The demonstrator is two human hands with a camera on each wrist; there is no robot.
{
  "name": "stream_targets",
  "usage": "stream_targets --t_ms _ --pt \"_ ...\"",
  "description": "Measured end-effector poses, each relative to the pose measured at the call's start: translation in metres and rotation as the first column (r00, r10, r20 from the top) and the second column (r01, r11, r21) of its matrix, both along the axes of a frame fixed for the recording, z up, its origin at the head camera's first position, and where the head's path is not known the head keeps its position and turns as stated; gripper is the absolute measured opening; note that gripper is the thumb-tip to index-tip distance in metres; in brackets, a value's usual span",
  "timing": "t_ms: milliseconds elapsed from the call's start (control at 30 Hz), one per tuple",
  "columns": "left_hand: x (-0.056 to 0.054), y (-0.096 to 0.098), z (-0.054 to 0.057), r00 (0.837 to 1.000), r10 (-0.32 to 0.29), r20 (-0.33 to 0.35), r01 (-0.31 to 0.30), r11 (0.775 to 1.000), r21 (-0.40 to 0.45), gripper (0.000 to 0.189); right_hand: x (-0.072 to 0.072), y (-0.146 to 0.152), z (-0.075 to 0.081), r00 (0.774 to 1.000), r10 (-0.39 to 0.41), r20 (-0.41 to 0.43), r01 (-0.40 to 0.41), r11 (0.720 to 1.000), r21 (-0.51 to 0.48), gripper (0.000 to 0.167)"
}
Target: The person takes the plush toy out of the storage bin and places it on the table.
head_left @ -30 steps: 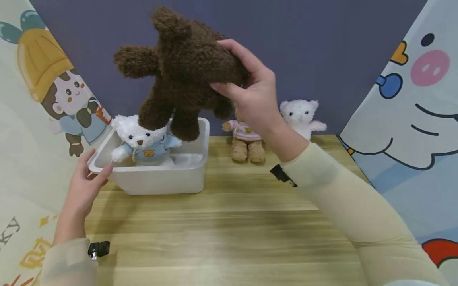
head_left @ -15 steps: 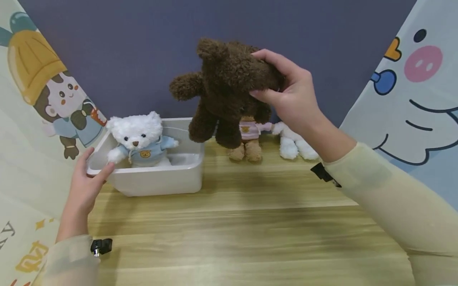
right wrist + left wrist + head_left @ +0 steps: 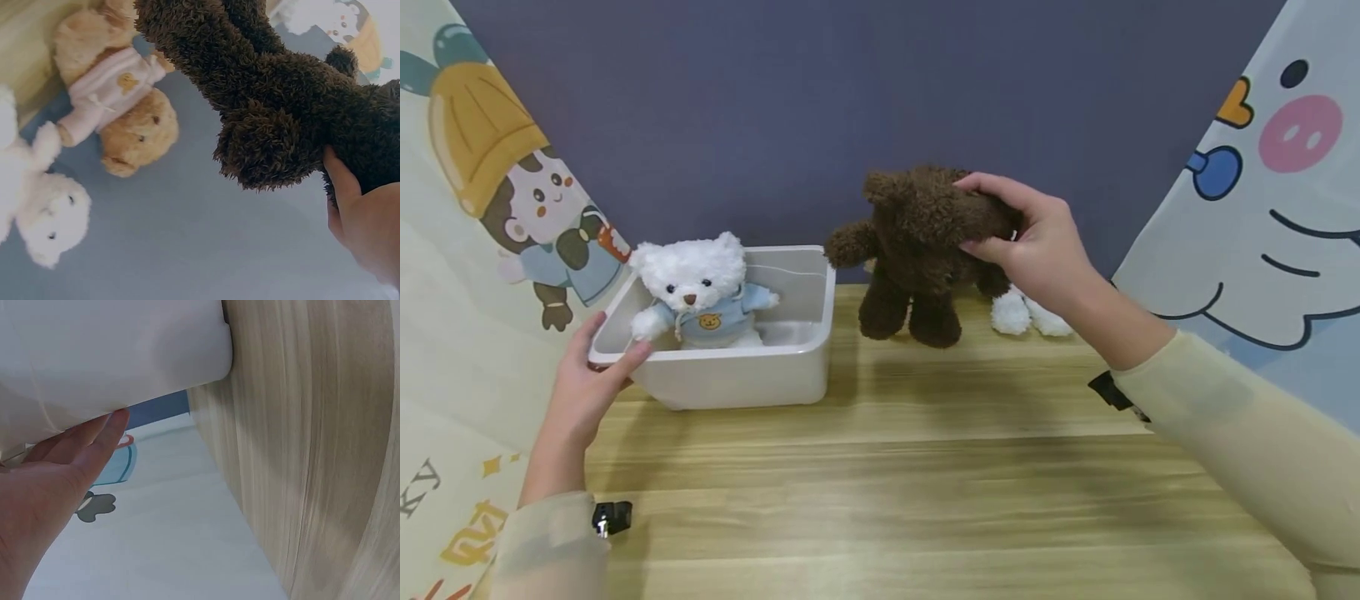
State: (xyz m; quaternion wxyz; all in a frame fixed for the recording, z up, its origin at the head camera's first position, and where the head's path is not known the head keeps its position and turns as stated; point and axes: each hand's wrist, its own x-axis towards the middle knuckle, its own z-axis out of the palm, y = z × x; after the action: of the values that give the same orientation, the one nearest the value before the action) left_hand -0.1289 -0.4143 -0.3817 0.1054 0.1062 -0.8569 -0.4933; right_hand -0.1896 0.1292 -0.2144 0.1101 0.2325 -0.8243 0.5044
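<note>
In the head view, my right hand (image 3: 1037,242) holds a dark brown plush bear (image 3: 917,242) by the head, thumb and fingers on either side. The bear hangs feet down, low over the table's back part; whether its feet touch is unclear. My left hand (image 3: 580,383) holds the front left corner of a white plastic bin (image 3: 737,379), thumb at the rim, fingers along the outer wall. Inside sits a white plush bear (image 3: 692,283) in a light blue hoodie. In the left wrist view, fingertips (image 3: 115,422) touch the bin's outside.
Behind the brown bear, the right wrist view reveals a tan plush bear (image 3: 140,131) in a pink top and a white plush bear (image 3: 53,212). A dark blue panel (image 3: 775,108) stands at the back. Cartoon-printed sheets (image 3: 1247,250) flank the wooden table (image 3: 887,500).
The brown bear has come down and to the right in my right hand, from above the bin to near the table. It now covers the tan bear in the head view. My left hand stays at the bin.
</note>
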Motion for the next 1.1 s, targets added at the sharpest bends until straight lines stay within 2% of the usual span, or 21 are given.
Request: stream_targets --t_ms 233,467,567,733,1100 --pt "0.001 -0.003 -0.002 1.0 0.014 0.011 -0.014 1.0 -0.005 0.095 -0.003 0.004 -0.022 0.996 0.043 0.081 -0.045 0.999 0.024 0.058" --pt "0.003 -0.003 -0.003 0.999 0.032 -0.02 -0.031 0.999 0.031 0.093 -0.004 0.003 -0.036 0.994 0.044 0.105 -0.052 0.996 0.072 0.06" --pt "0.003 -0.002 -0.003 0.999 0.025 -0.027 -0.025 0.999 0.026 0.093 -0.003 0.005 -0.042 0.993 0.039 0.114 -0.05 0.994 0.098 0.062" --pt "0.003 0.0 -0.004 0.999 0.024 -0.031 -0.024 0.999 0.022 0.092 -0.003 0.004 -0.052 0.992 0.076 0.098 -0.087 0.99 0.114 0.061" --pt "0.002 0.001 -0.002 0.999 0.033 -0.031 -0.033 0.999 -0.002 0.092 -0.006 0.001 -0.075 0.985 0.083 0.148 -0.105 0.984 0.146 0.061"
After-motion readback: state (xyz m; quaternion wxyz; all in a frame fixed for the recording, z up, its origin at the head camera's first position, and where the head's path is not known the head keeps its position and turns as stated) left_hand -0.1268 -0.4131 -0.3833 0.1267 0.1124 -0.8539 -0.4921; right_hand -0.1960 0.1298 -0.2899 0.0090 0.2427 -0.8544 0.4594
